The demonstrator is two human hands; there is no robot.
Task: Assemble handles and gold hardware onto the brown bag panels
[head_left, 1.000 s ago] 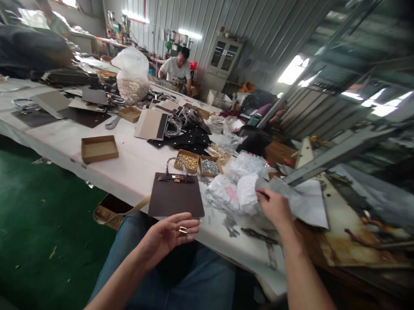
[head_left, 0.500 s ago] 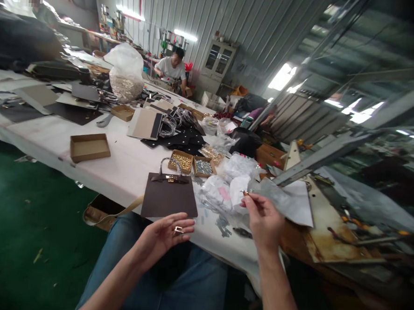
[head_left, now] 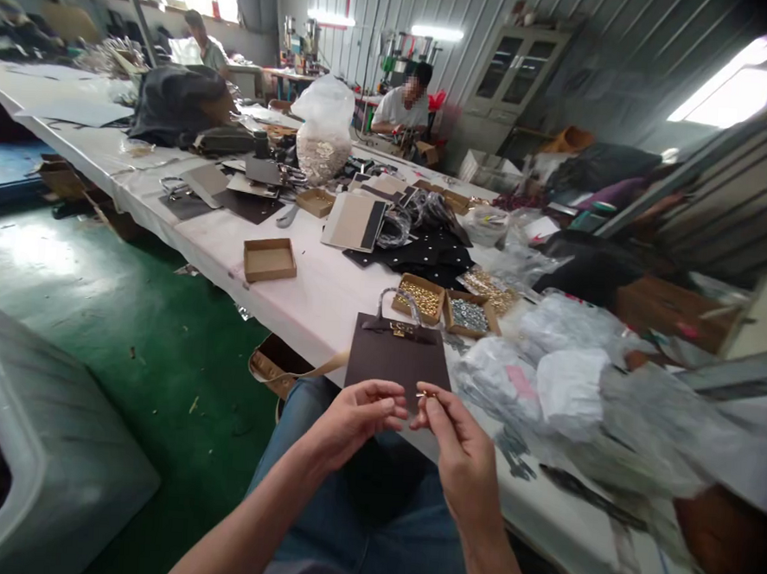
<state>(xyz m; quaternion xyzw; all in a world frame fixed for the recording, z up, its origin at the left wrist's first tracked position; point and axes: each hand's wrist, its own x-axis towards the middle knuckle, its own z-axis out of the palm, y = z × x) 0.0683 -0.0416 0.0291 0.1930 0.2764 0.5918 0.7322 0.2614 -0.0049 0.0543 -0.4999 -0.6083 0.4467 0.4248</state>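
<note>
We see the right hand (head_left: 467, 457) with thumb and forefinger pinched on a small golden piece (head_left: 425, 395); beside it the left hand (head_left: 355, 424) curls loosely, its grip, we find, uncertain. Just beyond, the dark bag (head_left: 392, 357) lies on the white table (head_left: 324, 292), clasp (head_left: 400, 329) already mounted; the pinched piece, we judge, remains unplaced. Farther out lie golden fittings (head_left: 420, 298) and silvery fittings (head_left: 469, 316).

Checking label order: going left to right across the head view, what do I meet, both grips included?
Grey tub → cardboard tray → left grip → right grip, pinching a small gold piece → white bundle → brown box.
</note>
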